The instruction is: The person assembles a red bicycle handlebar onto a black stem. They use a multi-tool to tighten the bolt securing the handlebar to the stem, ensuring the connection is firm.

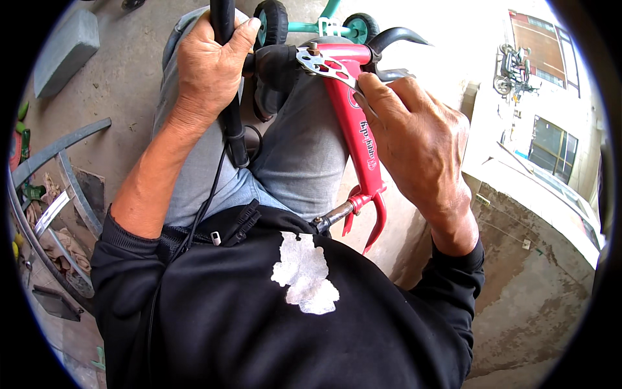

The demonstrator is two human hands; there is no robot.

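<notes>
In the upper middle of the frame the left hand (210, 68) is wrapped tightly around a black handlebar tube (228, 78), fingers curled over its far side and thumb hooked across the top near the upper edge. The tube runs down from the top edge to a dark end just below the wrist, and a thin black cable (206, 201) trails from there toward the lower left across the person's grey trousers (304, 155).

To the right of centre, the right hand (414, 139) lies against a red bicycle frame (359, 136), which slants from the top centre down to its red fork ends (372, 220) in the middle of the picture. The fingertips are pinched closed on the lower end of a flat silver multi-hole wrench (326, 67); its head sits over a fitting at the top of the red frame, beside a black handlebar grip (275, 65). A black curved lever (398, 35) sticks out to the right just above the hand.

The frame rests across the person's knee. A black sweatshirt (278, 311) with a worn white patch fills the lower half of the picture. At the top centre stands a teal wheeled toy (311, 26). Along the left edge lie bicycle rims (55, 152) on the concrete floor (123, 78).
</notes>
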